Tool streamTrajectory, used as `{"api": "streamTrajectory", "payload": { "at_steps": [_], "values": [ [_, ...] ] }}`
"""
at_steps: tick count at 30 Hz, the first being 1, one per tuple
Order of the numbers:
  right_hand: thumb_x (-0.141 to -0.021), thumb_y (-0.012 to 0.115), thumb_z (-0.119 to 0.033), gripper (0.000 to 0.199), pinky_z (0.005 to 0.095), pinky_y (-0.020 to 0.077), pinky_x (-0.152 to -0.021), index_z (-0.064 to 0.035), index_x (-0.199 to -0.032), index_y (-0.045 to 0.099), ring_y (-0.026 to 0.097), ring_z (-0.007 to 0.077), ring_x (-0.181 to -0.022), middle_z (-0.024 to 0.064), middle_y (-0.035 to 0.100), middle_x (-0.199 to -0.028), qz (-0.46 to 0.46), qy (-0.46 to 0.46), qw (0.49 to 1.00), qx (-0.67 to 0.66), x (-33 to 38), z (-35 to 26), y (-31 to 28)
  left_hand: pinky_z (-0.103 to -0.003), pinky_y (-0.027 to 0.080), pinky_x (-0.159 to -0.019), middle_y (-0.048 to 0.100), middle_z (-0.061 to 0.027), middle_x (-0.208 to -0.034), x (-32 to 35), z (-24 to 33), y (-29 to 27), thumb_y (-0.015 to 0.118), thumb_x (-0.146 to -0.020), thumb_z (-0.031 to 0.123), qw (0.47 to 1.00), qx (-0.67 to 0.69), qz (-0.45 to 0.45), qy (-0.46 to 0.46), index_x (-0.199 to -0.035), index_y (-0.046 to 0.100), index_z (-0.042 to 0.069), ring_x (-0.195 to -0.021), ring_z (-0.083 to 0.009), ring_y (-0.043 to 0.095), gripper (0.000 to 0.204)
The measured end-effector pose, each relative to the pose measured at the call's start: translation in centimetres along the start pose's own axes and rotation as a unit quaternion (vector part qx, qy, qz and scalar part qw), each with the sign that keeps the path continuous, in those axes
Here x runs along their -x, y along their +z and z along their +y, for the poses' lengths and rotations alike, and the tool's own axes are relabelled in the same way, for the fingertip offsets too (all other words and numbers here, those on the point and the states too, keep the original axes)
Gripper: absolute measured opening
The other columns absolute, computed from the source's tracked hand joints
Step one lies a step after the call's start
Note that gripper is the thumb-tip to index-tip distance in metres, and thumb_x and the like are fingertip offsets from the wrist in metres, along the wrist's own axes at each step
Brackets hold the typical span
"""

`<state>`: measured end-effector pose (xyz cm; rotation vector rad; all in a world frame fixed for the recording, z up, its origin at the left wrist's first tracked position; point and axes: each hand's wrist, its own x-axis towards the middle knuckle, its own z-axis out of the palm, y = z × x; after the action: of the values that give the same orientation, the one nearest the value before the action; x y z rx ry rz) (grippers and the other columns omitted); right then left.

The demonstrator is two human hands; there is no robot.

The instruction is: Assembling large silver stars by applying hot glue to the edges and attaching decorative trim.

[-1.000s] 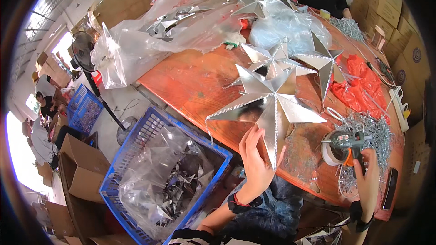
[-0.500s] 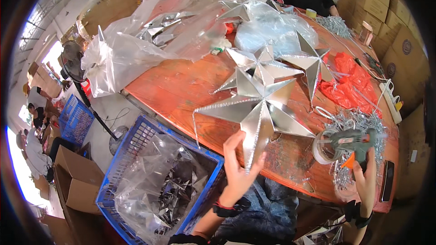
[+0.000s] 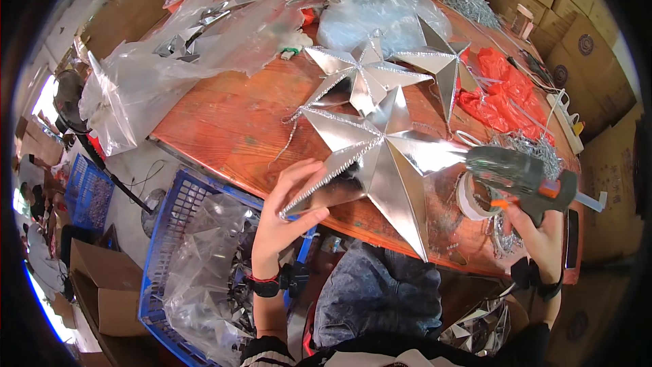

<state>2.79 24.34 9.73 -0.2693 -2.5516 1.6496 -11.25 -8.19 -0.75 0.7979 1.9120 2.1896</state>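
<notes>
My left hand [image 3: 284,214] grips one point of a large shiny silver star [image 3: 397,173], thumb below and fingers above. Silver tinsel trim runs along two of the star's ridges, with a loose strand hanging off the upper-left tip. In my right hand [image 3: 543,239] is a dark green glue gun [image 3: 513,168] with an orange trigger and a clear glue stick out of its back. Its nozzle lies close to the star's right-hand point; contact cannot be made out. A second star [image 3: 363,78] lies just behind, and a third star [image 3: 445,64] to its right.
A tape roll [image 3: 470,198] and silver tinsel [image 3: 533,149] lie by the glue gun. Red plastic [image 3: 502,92] and a power strip [image 3: 565,122] are on the right. A blue crate [image 3: 180,221] with bagged silver pieces stands left of my legs. Clear plastic bags [image 3: 224,47] cover the table's far left.
The star has turned clockwise, its held point swinging from the bottom to the lower left with my left hand. The glue gun has moved up, nozzle nearer the star. The view has shifted.
</notes>
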Motion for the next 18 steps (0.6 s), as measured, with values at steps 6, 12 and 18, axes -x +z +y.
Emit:
{"api": "streamTrajectory", "payload": {
  "at_steps": [6,12,18],
  "values": [
    [-0.085,0.059,-0.002,0.021,0.0200,0.0389,-0.049,0.0011,-0.106,0.058,0.050,0.0033,-0.057,0.0024,0.063,-0.080,-0.025,0.003,0.999,-0.027,-3.1,-2.9,3.7,-0.037,0.036,-0.100,0.048,-0.0134,-0.125,1.6,-0.7,-0.5,0.075,-0.072,0.015,0.990,-0.088,0.106,0.033,-0.125,0.045,0.000,-0.117,-0.0237,0.048,0.063],
    [-0.085,0.061,-0.008,0.010,0.0215,0.0392,-0.048,0.0003,-0.091,0.064,0.050,0.0035,-0.055,0.0000,0.060,-0.069,0.016,-0.100,0.993,0.062,-5.2,-2.5,5.1,-0.042,0.033,-0.100,0.057,-0.0108,-0.115,4.1,-1.6,-1.4,0.064,-0.080,0.039,0.865,-0.452,0.200,0.080,-0.113,0.056,0.002,-0.118,-0.0303,0.044,0.050],
    [-0.091,0.051,-0.008,0.015,0.0196,0.0340,-0.041,0.0026,-0.084,0.060,0.043,0.0025,-0.044,0.0018,0.060,-0.067,-0.023,-0.091,0.987,0.131,-5.5,-2.5,5.1,-0.041,0.029,-0.101,0.057,-0.0112,-0.113,4.9,-2.7,-2.0,0.049,-0.087,0.014,0.829,-0.510,0.221,0.067,-0.103,0.060,0.002,-0.117,-0.0308,0.045,0.023]
  ]
}}
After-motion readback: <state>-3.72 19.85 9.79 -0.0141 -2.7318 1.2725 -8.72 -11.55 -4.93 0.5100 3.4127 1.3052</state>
